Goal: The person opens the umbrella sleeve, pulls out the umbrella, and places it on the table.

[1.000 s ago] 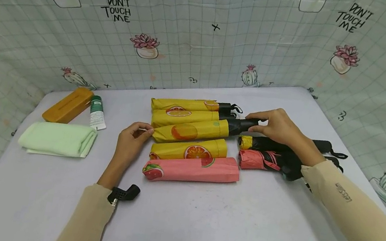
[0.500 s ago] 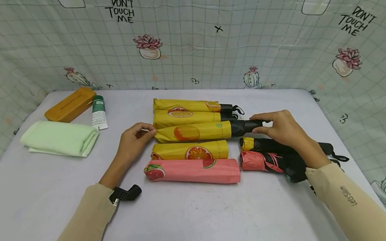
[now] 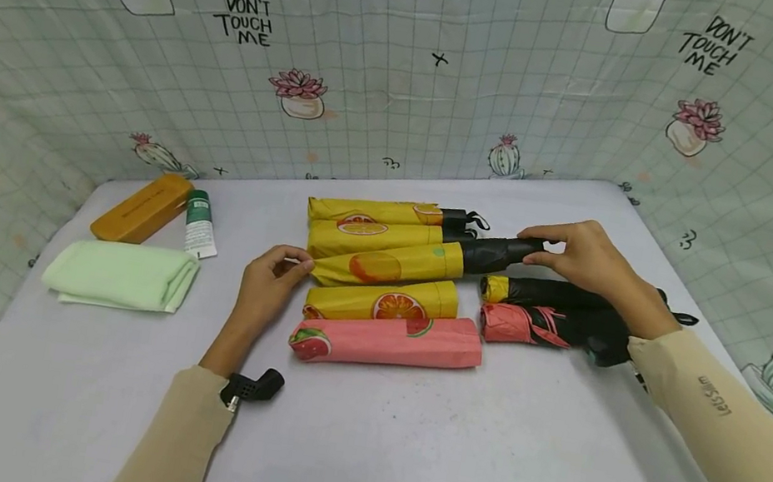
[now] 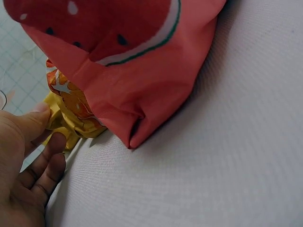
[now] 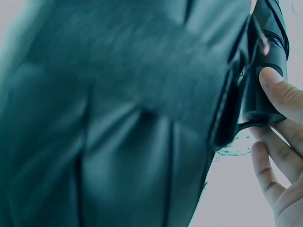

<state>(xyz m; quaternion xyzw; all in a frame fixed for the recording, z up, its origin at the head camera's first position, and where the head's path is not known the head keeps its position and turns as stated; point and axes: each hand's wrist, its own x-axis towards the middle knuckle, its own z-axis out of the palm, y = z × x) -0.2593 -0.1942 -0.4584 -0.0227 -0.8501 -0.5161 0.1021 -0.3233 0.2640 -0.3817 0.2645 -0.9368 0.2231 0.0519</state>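
Seven folded umbrellas are lying on the white desk: four in yellow fruit-print sleeves, one in a pink watermelon-print sleeve, and two bare ones to the right, a black one with a yellow tip and a black one with a pink tip. Three other things are sitting at the far left: one orange rectangular case, one green-and-white tube and one folded pale green cloth.

I am pinching the closed end of the third yellow orange-print umbrella sleeve with my left hand, thumb and fingers curled on the fabric. My right hand is gripping the black umbrella handle sticking out of that sleeve's open end, fingers wrapped around it.

Compared with a second ago, more black shaft is showing beyond the sleeve mouth, and my right hand is sitting farther to the right; my left hand is staying where it was, and the other things are lying unmoved.
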